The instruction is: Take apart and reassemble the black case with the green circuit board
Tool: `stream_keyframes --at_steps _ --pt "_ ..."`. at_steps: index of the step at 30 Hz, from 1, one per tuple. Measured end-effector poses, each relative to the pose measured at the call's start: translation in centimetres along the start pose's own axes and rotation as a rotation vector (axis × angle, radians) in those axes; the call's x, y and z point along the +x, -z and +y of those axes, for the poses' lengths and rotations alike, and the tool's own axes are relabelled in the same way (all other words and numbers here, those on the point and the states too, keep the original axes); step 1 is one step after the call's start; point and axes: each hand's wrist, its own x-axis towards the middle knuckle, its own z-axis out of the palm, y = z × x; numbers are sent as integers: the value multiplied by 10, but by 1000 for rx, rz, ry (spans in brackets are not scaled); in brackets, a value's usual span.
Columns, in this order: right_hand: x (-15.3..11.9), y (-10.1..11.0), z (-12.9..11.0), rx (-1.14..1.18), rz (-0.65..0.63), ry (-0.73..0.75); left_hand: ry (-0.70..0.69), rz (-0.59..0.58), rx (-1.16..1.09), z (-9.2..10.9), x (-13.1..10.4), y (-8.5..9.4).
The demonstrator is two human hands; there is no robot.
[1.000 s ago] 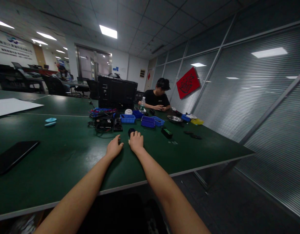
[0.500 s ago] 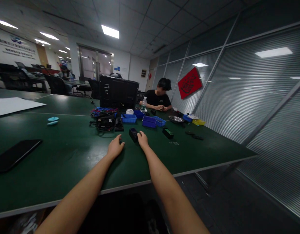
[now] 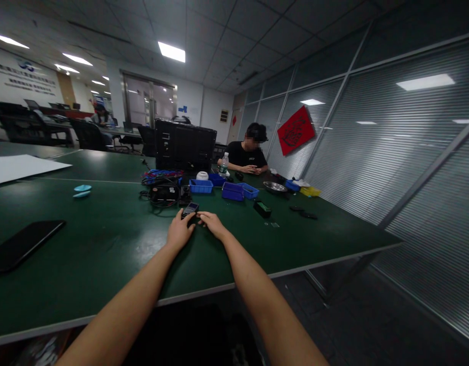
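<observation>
A small dark box-shaped device with a grey screen [image 3: 191,207] rests on the green table [image 3: 120,239] in front of me. My left hand [image 3: 179,232] is closed round its near left end, with the thumb across the front. My right hand [image 3: 212,224] is beside its right edge, fingers stretched toward it and the fingertips at or very near it. The lower part of the device is hidden behind my left fingers. Just beyond it lies a black power adapter with cables [image 3: 164,193].
Behind are blue bins [image 3: 201,186], a monitor seen from behind [image 3: 185,145] and a water bottle [image 3: 224,162]. Rightward are a black-and-green box [image 3: 262,208] and a metal bowl [image 3: 274,187]. A black slab [image 3: 24,244] lies left. A co-worker [image 3: 250,152] sits across the table.
The device has shifted left and turned, from beside my right hand to my left hand. My right hand has moved left with it, and my left fingers have closed on it.
</observation>
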Motion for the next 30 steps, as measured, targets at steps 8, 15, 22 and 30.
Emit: stream_keyframes --at_steps 8,15,22,30 --pt "4 3 6 125 114 5 6 -11 77 1 1 11" --pt "6 10 12 288 170 -17 -2 -98 191 -4 -3 34" --pt "7 11 11 321 168 -44 135 -157 280 -42 -6 70" --pt "5 11 9 317 167 -27 201 -227 272 -78 -16 107"
